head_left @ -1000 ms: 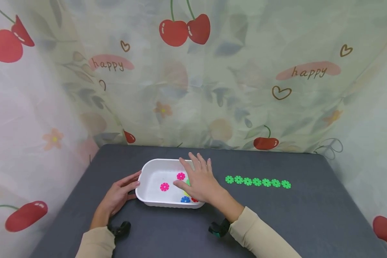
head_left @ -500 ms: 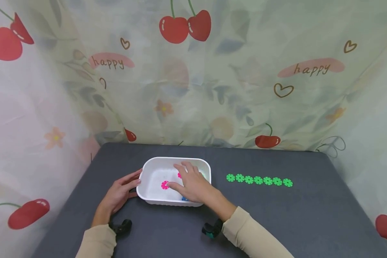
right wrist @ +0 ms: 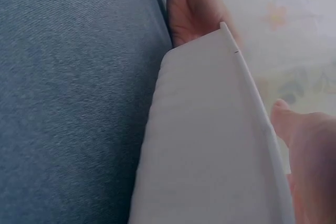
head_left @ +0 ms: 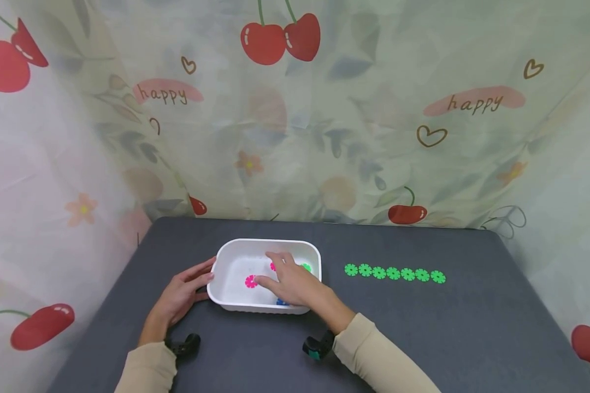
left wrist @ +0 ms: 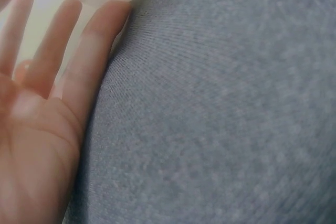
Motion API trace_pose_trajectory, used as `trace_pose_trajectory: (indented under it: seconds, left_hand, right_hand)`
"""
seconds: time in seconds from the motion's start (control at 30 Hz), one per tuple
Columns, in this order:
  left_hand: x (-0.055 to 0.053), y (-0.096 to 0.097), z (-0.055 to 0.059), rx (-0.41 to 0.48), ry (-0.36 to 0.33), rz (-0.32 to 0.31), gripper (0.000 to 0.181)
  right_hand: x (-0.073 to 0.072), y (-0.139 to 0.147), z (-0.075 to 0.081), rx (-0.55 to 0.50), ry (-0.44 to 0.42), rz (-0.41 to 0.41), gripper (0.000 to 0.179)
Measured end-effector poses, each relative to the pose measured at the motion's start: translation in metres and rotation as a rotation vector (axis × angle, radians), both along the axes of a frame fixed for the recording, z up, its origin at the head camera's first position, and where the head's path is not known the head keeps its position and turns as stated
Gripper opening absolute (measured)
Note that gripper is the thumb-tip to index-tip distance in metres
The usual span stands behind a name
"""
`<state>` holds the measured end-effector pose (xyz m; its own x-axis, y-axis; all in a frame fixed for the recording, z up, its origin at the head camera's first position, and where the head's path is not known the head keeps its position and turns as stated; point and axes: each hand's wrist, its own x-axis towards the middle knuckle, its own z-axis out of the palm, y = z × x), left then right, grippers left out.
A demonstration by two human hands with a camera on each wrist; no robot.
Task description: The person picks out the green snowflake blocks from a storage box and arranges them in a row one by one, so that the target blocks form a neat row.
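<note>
A white plastic tub (head_left: 236,299) stands on the dark table. My left hand (head_left: 179,297) steadies its left end, with nearly straight fingers touching the outer wall in the left wrist view. My right hand (head_left: 295,283) reaches over the near side into the tub, thumb and fingers spread apart, the fingertips low inside. Beside the thumb tip lies a pink snowflake-shaped disc (head_left: 251,281). Another pink disc (head_left: 272,266) and a blue disc (head_left: 281,302) are partly covered by the right hand, and a green disc (head_left: 306,267) shows beyond it. The space under the right palm is hidden.
To the right of the tub, several green snowflake-shaped discs (head_left: 393,273) lie in a straight row on the table (head_left: 423,333). A patterned curtain (head_left: 324,136) hangs behind the table and at both sides.
My right hand has moved left and down, from above the tub's right end into it, now covering some of the discs. The left hand stays at the tub's left end.
</note>
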<state>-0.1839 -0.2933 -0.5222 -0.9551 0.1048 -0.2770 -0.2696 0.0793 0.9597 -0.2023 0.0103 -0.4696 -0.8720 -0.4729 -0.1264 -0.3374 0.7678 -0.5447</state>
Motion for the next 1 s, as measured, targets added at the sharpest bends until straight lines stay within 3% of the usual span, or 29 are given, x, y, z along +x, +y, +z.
trace_pose_trajectory:
  seconds: [0.2,0.47,1.0]
  left_hand:
    - [0.002,-0.001,-0.003,0.008,-0.005,0.006,0.068]
    - [0.002,0.000,-0.003,0.016,0.000,0.005,0.067]
    - [0.002,0.002,0.004,-0.012,-0.006,-0.005,0.067]
  right_hand:
    - [0.000,-0.002,0.000,-0.022,-0.008,0.030,0.083]
    - [-0.001,0.008,0.009,-0.064,-0.016,0.007,0.068]
    - [-0.013,0.013,0.010,-0.212,-0.136,0.020,0.064]
